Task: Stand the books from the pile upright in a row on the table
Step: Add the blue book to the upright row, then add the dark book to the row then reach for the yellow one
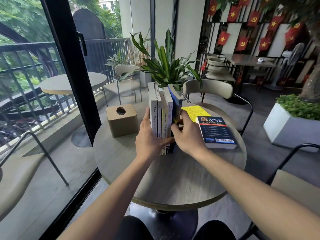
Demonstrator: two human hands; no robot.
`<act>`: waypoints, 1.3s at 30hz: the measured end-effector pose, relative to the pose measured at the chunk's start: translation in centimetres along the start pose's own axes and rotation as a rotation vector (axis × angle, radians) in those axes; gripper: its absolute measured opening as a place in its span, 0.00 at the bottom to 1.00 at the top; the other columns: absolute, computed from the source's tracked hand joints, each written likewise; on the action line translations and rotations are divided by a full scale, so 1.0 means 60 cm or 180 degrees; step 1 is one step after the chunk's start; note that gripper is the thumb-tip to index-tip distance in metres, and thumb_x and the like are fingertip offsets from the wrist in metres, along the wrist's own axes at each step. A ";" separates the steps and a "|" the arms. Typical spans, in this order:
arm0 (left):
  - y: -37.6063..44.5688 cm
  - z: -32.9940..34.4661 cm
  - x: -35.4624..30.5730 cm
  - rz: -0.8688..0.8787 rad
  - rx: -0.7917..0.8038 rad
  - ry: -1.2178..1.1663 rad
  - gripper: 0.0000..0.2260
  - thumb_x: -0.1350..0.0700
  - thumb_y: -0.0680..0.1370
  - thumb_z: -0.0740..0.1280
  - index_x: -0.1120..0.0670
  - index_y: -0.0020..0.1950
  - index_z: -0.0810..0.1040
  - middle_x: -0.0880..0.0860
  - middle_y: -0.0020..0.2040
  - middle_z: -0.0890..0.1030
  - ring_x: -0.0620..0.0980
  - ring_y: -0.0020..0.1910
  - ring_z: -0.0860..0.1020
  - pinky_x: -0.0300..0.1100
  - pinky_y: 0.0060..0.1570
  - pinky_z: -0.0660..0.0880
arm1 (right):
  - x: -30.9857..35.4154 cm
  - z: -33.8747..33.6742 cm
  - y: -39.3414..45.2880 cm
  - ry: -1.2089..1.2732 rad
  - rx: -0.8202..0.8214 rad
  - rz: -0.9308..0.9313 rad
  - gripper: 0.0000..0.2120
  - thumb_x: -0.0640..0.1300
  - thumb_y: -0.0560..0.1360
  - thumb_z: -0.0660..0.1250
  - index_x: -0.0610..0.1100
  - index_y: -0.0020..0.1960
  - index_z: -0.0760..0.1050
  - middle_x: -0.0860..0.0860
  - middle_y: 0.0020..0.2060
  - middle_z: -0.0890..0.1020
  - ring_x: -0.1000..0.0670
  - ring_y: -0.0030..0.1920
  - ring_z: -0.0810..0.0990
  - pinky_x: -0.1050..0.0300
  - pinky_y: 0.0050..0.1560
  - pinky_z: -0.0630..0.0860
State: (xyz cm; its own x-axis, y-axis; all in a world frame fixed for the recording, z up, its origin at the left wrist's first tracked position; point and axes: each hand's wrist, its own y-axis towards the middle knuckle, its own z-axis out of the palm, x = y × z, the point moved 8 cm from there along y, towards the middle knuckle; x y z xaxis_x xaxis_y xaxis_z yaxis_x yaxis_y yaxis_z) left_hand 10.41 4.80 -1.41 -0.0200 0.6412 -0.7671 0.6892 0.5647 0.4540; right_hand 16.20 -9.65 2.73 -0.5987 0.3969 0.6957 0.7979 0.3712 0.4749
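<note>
A person's left hand [149, 135] presses flat, fingers spread, against the white book [153, 108] at the left end of a row of upright books [164, 115] on the round bench [173, 174], while the right hand [187, 132] grips the blue book [176, 106], tilted at the row's right end. Just right of the row lie a yellow book [195, 110] and, overlapping it, a dark Napoleon Hill paperback [217, 131]. Left of the row stands a tissue box [122, 120]; a potted plant [166, 66] rises behind.

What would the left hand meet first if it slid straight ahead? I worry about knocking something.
Probably nothing soon: the left hand points along the white book it braces; beyond lies bare table, depth unclear.
</note>
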 end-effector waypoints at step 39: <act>-0.008 0.003 -0.015 -0.0028 -0.0348 0.0163 0.49 0.33 0.60 0.77 0.47 0.77 0.65 0.46 0.63 0.76 0.47 0.59 0.77 0.48 0.54 0.78 | -0.186 -0.130 0.079 -0.0053 -0.0375 0.1771 0.20 0.47 0.76 0.70 0.40 0.63 0.68 0.43 0.58 0.79 0.41 0.58 0.78 0.44 0.58 0.76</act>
State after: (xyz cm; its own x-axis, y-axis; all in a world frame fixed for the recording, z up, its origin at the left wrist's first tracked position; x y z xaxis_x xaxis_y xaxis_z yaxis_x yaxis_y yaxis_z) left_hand 10.25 3.84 -1.02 -0.0646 0.6602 -0.7484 0.6058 0.6219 0.4963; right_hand 27.20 -18.86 1.43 -0.0860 0.5194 0.8502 0.9953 0.0065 0.0967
